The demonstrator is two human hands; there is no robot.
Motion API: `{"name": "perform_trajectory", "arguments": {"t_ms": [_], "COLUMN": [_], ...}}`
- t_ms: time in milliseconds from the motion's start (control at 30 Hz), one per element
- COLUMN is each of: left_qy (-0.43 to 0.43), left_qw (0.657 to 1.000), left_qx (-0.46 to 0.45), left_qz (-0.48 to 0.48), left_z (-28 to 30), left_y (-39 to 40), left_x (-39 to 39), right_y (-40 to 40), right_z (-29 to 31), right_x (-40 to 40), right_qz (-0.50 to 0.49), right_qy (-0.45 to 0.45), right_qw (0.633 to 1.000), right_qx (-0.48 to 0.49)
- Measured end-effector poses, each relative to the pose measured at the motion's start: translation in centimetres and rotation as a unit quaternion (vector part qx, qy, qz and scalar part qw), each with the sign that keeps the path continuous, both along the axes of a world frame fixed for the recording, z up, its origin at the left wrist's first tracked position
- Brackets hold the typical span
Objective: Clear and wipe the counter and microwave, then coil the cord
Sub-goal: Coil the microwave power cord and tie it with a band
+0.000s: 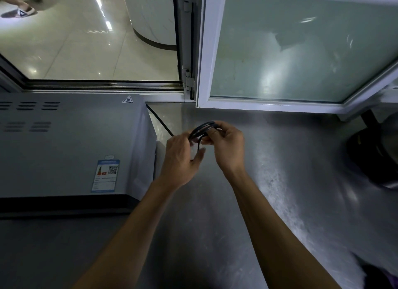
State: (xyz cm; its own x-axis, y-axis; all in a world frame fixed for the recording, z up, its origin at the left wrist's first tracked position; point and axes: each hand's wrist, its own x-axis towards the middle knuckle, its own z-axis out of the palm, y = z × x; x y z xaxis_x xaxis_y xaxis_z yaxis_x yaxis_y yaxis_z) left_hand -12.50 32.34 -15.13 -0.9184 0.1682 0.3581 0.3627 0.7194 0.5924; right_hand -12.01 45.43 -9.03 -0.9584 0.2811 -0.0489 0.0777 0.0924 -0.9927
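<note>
A black cord (201, 129) is gathered into a few small loops above the steel counter (269, 181). My right hand (228, 144) grips the loops from the right, fingers curled round them. My left hand (183, 157) holds the bundle from the left, thumb and fingers closing on the strand that hangs down. One straight length of the cord (158, 118) runs back along the counter toward the rear corner of the grey microwave (71, 142), which fills the left side.
An open white-framed window pane (301, 51) juts over the back of the counter. A dark round appliance (372, 157) sits at the right edge. A dark and purple cloth (381, 275) lies at the bottom right corner. Beyond the window, a person's foot stands on the tiled floor.
</note>
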Motion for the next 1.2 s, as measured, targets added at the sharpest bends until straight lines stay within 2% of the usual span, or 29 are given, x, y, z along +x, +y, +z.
{"name": "perform_trajectory", "arguments": {"t_ms": [67,200,300,533,600,667,800,867,1000,1200], "left_qy": [-0.020,0.016,0.012,0.048,0.015,-0.001,-0.005,-0.016,-0.024,-0.048], "left_qw": [1.000,0.999,0.998,0.998,0.999,0.998,0.996,0.995,0.995,0.992], "left_qx": [-0.012,-0.013,-0.023,-0.044,-0.032,-0.028,-0.014,-0.025,-0.051,-0.106], "left_qz": [0.004,0.039,0.054,0.002,-0.037,-0.061,-0.090,-0.094,-0.077,-0.048], "left_z": [-0.2,0.1,0.5,0.4,0.0,-0.1,0.1,0.0,-0.1,-0.3], "left_y": [0.1,0.3,0.8,0.5,-0.2,-0.7,-1.4,-1.5,-1.2,-1.0], "left_x": [-0.2,-0.7,-0.7,-0.6,-1.0,-1.5,-1.9,-1.9,-1.7,-2.4], "right_y": [-0.1,0.0,0.2,0.6,0.5,0.7,1.7,2.0,2.1,2.9], "right_z": [0.1,0.0,-0.3,-0.7,-0.6,-0.4,0.0,-0.2,-0.1,0.0], "right_x": [-0.3,-0.2,0.0,-0.1,-0.2,-0.1,-0.2,-0.7,-1.3,-0.8], "right_qz": [0.005,0.005,-0.005,0.008,0.034,0.062,0.130,0.131,0.103,-0.003], "right_qy": [-0.004,-0.005,-0.010,-0.017,-0.007,0.025,0.079,0.092,0.093,0.047], "right_qw": [1.000,0.998,0.997,0.998,0.999,0.996,0.973,0.964,0.972,0.993], "right_qx": [0.005,-0.057,-0.077,-0.053,-0.024,0.056,0.171,0.214,0.189,0.109]}}
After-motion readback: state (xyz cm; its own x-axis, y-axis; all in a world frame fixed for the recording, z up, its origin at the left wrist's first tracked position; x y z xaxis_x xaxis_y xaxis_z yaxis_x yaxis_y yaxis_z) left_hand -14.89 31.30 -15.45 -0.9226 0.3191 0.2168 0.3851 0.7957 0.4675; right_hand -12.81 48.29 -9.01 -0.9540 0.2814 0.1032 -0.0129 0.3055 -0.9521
